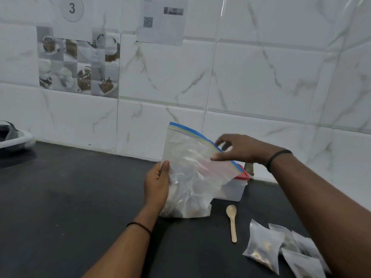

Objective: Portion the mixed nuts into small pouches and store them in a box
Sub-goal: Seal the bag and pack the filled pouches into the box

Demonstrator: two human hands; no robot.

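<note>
A large clear zip bag [188,169] with a blue seal strip stands upright on the black counter, nuts dimly visible at its bottom. My left hand [157,182] grips its left side, thumb on the front. My right hand [239,148] pinches the blue zip strip near the bag's upper right edge. Behind the bag sits a clear plastic box [233,189] with a red lid, mostly hidden. A wooden spoon [232,221] lies on the counter to the right. Several small filled pouches [263,247] lie at the lower right, partly under my right forearm.
The black counter [70,197] runs along a white marble-tiled wall [261,77]. A grey and white object [12,135] sits at the far left edge. A small dark item [249,168] stands by the wall behind the box.
</note>
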